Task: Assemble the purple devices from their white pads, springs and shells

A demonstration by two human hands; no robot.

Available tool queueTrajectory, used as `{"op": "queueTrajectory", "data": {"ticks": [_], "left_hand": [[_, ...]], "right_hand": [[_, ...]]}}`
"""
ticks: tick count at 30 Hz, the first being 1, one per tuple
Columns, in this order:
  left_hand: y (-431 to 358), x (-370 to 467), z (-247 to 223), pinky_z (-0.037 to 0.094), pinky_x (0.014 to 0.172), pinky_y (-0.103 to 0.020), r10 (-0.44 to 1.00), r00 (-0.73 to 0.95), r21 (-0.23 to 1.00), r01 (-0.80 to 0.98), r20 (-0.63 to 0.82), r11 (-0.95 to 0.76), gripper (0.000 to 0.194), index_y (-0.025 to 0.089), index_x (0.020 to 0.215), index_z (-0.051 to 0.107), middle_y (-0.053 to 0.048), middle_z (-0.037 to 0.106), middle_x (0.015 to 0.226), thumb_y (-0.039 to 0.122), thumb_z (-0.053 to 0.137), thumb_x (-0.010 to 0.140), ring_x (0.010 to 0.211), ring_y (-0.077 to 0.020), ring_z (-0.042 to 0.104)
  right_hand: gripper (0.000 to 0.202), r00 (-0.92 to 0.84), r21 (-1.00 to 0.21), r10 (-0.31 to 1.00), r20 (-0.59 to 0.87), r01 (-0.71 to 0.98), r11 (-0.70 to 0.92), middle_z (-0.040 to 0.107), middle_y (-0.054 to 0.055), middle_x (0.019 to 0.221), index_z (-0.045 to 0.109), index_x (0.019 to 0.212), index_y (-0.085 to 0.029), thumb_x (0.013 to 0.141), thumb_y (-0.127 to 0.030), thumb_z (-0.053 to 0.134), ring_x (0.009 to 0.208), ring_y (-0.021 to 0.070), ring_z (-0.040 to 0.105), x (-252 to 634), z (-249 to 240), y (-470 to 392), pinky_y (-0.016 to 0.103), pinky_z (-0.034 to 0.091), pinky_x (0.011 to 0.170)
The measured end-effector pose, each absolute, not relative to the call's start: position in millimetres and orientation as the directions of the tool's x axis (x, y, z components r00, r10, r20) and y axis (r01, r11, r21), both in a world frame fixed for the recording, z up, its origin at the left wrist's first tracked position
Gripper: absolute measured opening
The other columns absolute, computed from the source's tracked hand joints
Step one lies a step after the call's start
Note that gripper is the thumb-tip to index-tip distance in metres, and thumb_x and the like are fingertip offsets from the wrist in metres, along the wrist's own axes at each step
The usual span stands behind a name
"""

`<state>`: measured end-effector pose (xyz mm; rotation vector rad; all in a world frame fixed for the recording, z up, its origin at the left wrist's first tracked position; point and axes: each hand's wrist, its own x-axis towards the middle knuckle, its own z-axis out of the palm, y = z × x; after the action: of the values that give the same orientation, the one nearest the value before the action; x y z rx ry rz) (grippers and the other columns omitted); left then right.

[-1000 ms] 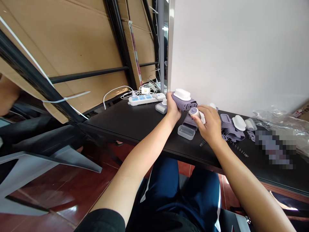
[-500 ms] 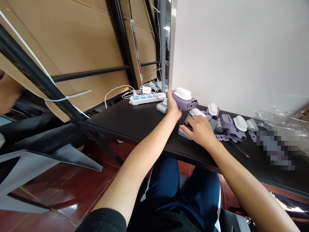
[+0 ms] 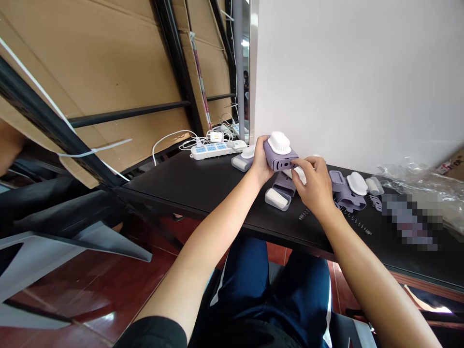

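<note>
My left hand (image 3: 261,162) is wrapped round the side of a purple plastic housing (image 3: 282,160) with a white, ridged oval head on top. It holds the housing above the table, its slotted end turned toward my right hand (image 3: 316,183). The right index fingertip touches that end, while the thumb stays apart from it, lower down. Beneath the housing lie a clear case (image 3: 278,198) with a white insert and another purple housing, partly hidden by my hands. A thin coil spring (image 3: 303,214) rests near my right wrist.
Farther right on the black table (image 3: 203,186) are more purple housings (image 3: 350,195), a white oval head (image 3: 357,183), another spring and clear plastic wrap (image 3: 416,181). A white power strip (image 3: 217,149) with cables lies at the back left. A white panel (image 3: 355,82) rises behind.
My right hand has risen from the parts on the table to the end of the held housing, uncovering the clear case. The left hand has turned the housing so its slotted end faces me more.
</note>
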<state>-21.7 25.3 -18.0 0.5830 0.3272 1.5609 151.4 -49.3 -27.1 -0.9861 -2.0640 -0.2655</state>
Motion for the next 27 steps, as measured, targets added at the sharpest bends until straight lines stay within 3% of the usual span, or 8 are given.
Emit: {"op": "queueTrajectory", "data": {"ticks": [4, 8, 12, 14, 20, 23, 27], "left_hand": [[23, -22, -16, 0.059, 0.080, -0.034, 0.992, 0.012, 0.554, -0.830, 0.127, -0.061, 0.032, 0.019, 0.087, 0.067, -0.007, 0.071, 0.076, 0.051, 0.064, 0.091, 0.082, -0.0246, 0.074], [18, -19, -12, 0.060, 0.084, -0.033, 0.995, 0.018, 0.561, -0.827, 0.102, -0.043, 0.032, 0.018, 0.091, 0.069, -0.005, 0.071, 0.075, 0.049, 0.061, 0.094, 0.079, -0.0217, 0.075], [9, -16, -7, 0.061, 0.090, -0.033, 0.982, 0.139, 0.635, -0.772, 0.127, 0.027, 0.040, 0.015, 0.102, 0.073, -0.007, 0.077, 0.084, 0.052, 0.056, 0.100, 0.088, -0.0230, 0.078], [4, -16, -5, 0.062, 0.094, -0.036, 0.958, 0.249, 0.682, -0.726, 0.143, 0.087, 0.046, 0.015, 0.109, 0.074, -0.010, 0.081, 0.093, 0.055, 0.053, 0.103, 0.095, -0.0257, 0.079], [-11, -18, -4, 0.066, 0.090, -0.043, 0.849, 0.511, 0.849, -0.500, 0.133, 0.168, 0.048, 0.017, 0.128, 0.072, -0.013, 0.083, 0.107, 0.054, 0.051, 0.106, 0.095, -0.0280, 0.081], [-11, -19, -6, 0.068, 0.083, -0.043, 0.839, 0.521, 0.876, -0.465, 0.154, 0.128, 0.045, 0.016, 0.130, 0.071, -0.014, 0.082, 0.108, 0.049, 0.052, 0.107, 0.090, -0.0274, 0.081], [-6, -22, -7, 0.066, 0.065, -0.033, 0.847, 0.475, 0.868, -0.496, 0.239, 0.033, 0.043, 0.014, 0.126, 0.072, -0.014, 0.083, 0.104, 0.046, 0.052, 0.106, 0.081, -0.0253, 0.081]], "right_hand": [[0.027, -0.376, -0.141, 0.532, 0.759, 0.703, 0.697, 0.057, 0.015, 0.134, 0.071, 0.125, -0.028, 0.104, -0.030, 0.053, 0.114, 0.0315, 0.061, 154, -29, -49, 0.048, 0.055, 0.092], [0.025, -0.308, -0.228, 0.475, 0.824, 0.588, 0.776, 0.057, 0.015, 0.131, 0.067, 0.124, -0.027, 0.102, -0.036, 0.059, 0.116, 0.0303, 0.063, 155, -32, -44, 0.049, 0.058, 0.096], [0.071, -0.295, -0.322, 0.504, 0.812, 0.493, 0.808, 0.049, 0.016, 0.151, 0.045, 0.155, -0.032, 0.093, -0.047, 0.075, 0.120, 0.0316, 0.065, 157, -33, -38, 0.048, 0.063, 0.088], [0.081, -0.329, -0.343, 0.538, 0.776, 0.495, 0.798, 0.043, 0.015, 0.160, 0.039, 0.160, -0.036, 0.091, -0.050, 0.077, 0.127, 0.0335, 0.063, 158, -33, -37, 0.048, 0.065, 0.087], [0.073, -0.192, -0.411, 0.594, 0.781, 0.559, 0.721, 0.051, 0.015, 0.151, 0.040, 0.161, -0.035, 0.096, -0.047, 0.069, 0.113, 0.0311, 0.066, 163, -31, -34, 0.047, 0.066, 0.079], [0.073, -0.180, -0.418, 0.595, 0.784, 0.556, 0.719, 0.052, 0.015, 0.148, 0.042, 0.159, -0.034, 0.093, -0.049, 0.071, 0.113, 0.0309, 0.065, 165, -30, -34, 0.046, 0.065, 0.078], [0.069, -0.088, -0.512, 0.623, 0.777, 0.488, 0.707, 0.052, 0.015, 0.150, 0.047, 0.154, -0.033, 0.093, -0.056, 0.070, 0.119, 0.0309, 0.064, 168, -24, -32, 0.047, 0.062, 0.087]]}}
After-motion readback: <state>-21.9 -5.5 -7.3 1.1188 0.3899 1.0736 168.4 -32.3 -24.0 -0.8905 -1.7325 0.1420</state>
